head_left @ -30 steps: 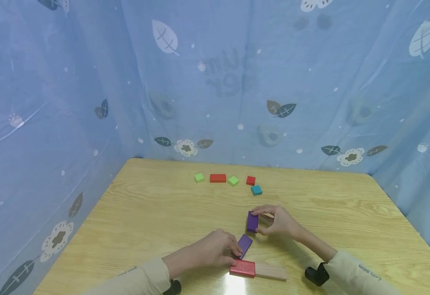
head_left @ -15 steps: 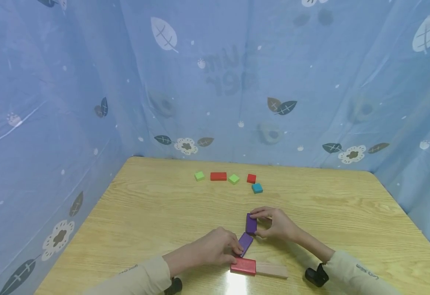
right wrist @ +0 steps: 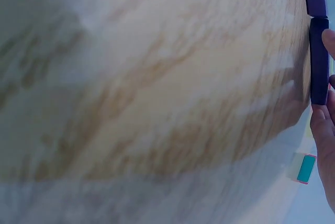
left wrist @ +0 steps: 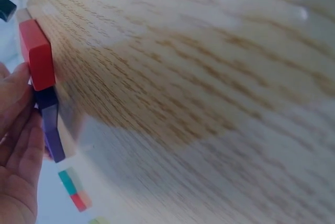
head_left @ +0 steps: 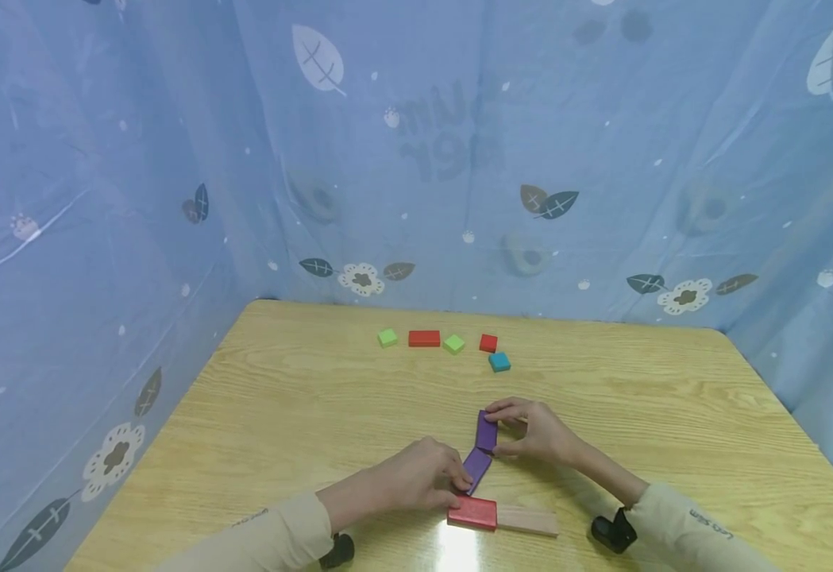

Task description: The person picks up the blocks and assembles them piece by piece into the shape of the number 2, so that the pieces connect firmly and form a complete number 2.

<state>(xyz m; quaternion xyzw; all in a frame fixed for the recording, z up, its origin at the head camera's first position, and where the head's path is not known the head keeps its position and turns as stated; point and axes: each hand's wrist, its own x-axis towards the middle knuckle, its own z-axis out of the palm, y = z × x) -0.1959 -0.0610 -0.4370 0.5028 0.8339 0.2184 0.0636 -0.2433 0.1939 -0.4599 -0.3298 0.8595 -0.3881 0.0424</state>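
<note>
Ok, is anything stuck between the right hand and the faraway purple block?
No, nothing visible: the right hand pinches the faraway purple block. The other purple block sits at its near end, not in between.

far purple block (head_left: 487, 430): oblong, pinched by me, pointing at table's (head_left: 302, 381) far edge
near purple block (head_left: 478, 467): slanted, meets far one end-on; I hold its near end
red block (head_left: 472, 515): oblong, roughly parallel to that edge; I touch its left end

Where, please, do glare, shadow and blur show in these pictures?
Head view: white glare on the table, below the near red block; left wrist: pale sheen, bright spot at upper right; right wrist: blurred grain, a shadow beside the held purple block.
</note>
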